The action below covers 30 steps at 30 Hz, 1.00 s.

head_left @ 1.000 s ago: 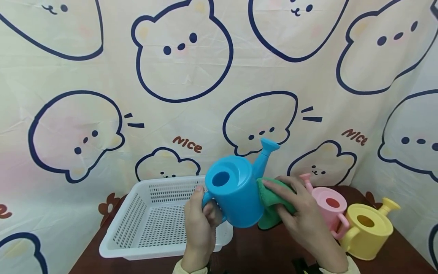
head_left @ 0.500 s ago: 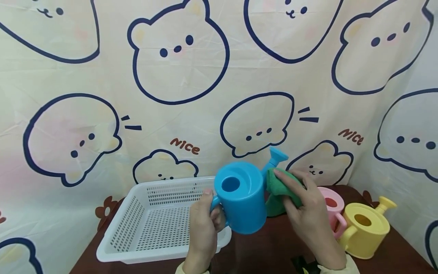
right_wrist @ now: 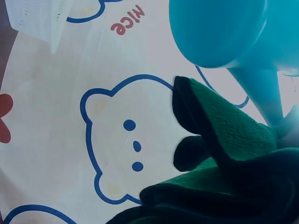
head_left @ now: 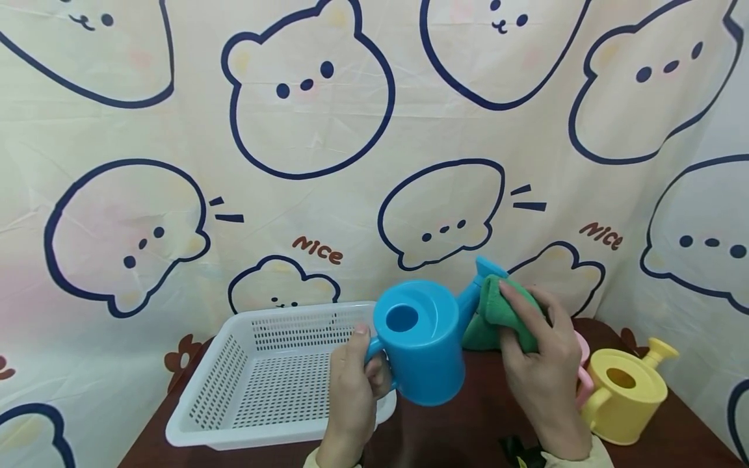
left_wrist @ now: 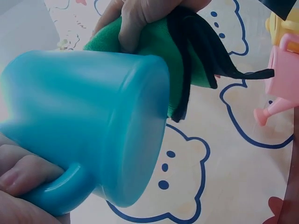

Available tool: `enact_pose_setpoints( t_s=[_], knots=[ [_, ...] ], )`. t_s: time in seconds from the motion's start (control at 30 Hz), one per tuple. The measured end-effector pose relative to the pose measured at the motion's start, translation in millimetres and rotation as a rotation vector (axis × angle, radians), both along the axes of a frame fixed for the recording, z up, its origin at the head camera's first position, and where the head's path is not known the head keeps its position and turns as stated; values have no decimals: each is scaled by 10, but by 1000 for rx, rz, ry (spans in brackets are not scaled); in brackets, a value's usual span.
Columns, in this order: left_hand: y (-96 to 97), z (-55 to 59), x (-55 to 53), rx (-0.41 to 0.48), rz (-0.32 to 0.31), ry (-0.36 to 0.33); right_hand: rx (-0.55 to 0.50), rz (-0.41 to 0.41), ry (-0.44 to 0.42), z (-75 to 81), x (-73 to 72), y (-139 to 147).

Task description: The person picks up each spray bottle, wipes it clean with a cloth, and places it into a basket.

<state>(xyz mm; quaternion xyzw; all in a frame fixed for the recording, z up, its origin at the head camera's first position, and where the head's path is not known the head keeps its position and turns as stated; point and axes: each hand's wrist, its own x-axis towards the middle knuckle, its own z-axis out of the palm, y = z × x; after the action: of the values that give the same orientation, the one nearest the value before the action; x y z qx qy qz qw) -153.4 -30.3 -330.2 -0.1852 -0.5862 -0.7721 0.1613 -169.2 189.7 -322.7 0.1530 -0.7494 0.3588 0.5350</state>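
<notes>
At the back, a printed backdrop point(head_left: 316, 143) with navy-outlined cartoon bear faces and "Nice" in brown letters. In front of it, a dark brown table point(head_left: 433, 429). On the table, toward the left, a white basket point(head_left: 251, 434): stands open-topped, shows slotted walls and a perforated floor, partly hidden by the left hand point(head_left: 354, 383). Above the table, just right of the basket, a blue watering can point(head_left: 424, 351): hangs in the air with a slight lean, spout point(head_left: 468, 304) pointing up and right. Top opening point(head_left: 402, 318) facing the head camera; too dark inside to tell the contents. At far right, a yellow watering can point(head_left: 629, 396): stands upright on the table, round hole showing, interior too shaded to read. Close beside it, a pink watering can point(left_wrist: 284, 72), mostly behind the right hand point(head_left: 544, 364) in the head view; impossible to tell what lies inside. Left hand: grips the blue handle point(head_left: 374, 348), fingers curled round it, thumb above. Right hand: part-closed, holds a folded green cloth point(head_left: 496, 304) between thumb and fingers, against the spout near the flared tip point(head_left: 490, 266).
</notes>
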Motion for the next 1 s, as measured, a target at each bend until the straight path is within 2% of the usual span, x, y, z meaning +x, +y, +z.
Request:
enact_pose_setpoints(
  t_s=[0.2, 0.4, 0.53, 0.8, 1.0],
  knots=[
    [-8, -1, 2, -8, -2, 26, -1, 4, -30, -5, 7, -19],
    [-36, 6, -4, 2, -19, 28, 67, 54, -63, -7, -6, -21],
    [-73, 9, -18, 26, -42, 21, 98, 115, -79, -8, -2, -14],
    [-154, -7, -52, 91, -20, -35, 248, 222, -261, -11, 44, -4],
    [-234, 2, -87, 127, -18, -33, 293, 301, -300, -16, 55, -1]
  ],
)
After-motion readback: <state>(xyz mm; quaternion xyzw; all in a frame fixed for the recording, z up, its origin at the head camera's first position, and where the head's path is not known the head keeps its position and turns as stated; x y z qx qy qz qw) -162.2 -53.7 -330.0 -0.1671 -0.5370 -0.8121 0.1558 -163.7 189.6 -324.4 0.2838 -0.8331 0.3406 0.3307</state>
